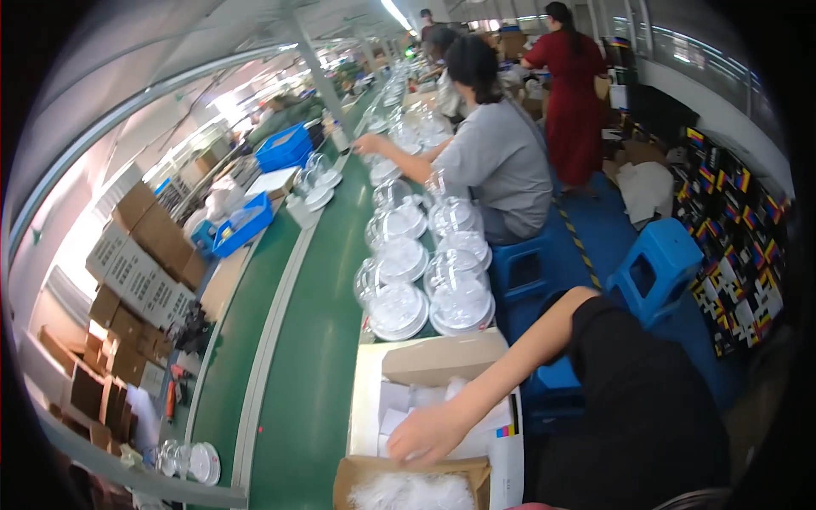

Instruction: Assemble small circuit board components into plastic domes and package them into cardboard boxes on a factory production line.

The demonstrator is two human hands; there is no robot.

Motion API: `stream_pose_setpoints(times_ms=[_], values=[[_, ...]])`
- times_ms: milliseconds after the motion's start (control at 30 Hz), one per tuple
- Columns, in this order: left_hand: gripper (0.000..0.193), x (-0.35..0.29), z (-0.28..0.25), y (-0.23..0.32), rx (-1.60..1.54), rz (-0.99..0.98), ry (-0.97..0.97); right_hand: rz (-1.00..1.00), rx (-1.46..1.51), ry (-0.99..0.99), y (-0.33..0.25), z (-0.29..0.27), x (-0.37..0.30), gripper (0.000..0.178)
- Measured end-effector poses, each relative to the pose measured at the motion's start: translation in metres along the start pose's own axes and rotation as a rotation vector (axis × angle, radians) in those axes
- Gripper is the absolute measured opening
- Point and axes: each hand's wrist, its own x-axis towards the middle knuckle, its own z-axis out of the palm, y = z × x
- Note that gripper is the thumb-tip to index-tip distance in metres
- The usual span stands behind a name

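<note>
My right hand [425, 433], its bare forearm coming out of a black sleeve, reaches over an open white carton [367, 399] at the lower middle. Its fingers curl down, closed, at the near side of the carton; whatever they hold, if anything, is hidden. White packets [393, 420] lie under and beside the hand inside the carton. Just below it, nearer me, stands an open brown box [344, 483] filled with fluffy white, clear-looking material [412, 493]. My left hand is out of view.
Two rows of clear domed items on white round bases [395, 310] stand beyond the carton beside a green conveyor belt [314, 323]. A co-worker in grey [506, 149] sits farther up. Blue stools [659, 263] stand at right. Blue bins [242, 225] line the far left side.
</note>
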Motion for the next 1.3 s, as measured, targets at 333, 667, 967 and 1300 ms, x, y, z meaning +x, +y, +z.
stream_pose_setpoints(times_ms=[333, 667, 967, 1300], values=[[0.04, 0.019, 0.015, 0.001, -0.077, 0.058, 0.03, -0.171, -0.276, -0.259, 0.013, 0.094, 0.06, 0.029], [0.044, 0.019, 0.05, -0.013, -0.235, 0.011, 0.101, -0.182, -0.113, -0.178, 0.051, 0.115, 0.059, 0.02], [0.048, 0.005, 0.059, -0.029, -0.329, -0.071, 0.143, -0.069, 0.151, -0.041, 0.022, 0.108, 0.066, 0.019], [0.053, -0.006, 0.069, -0.039, -0.42, -0.159, 0.243, 0.06, 0.277, -0.01, 0.014, 0.103, 0.069, 0.019]])
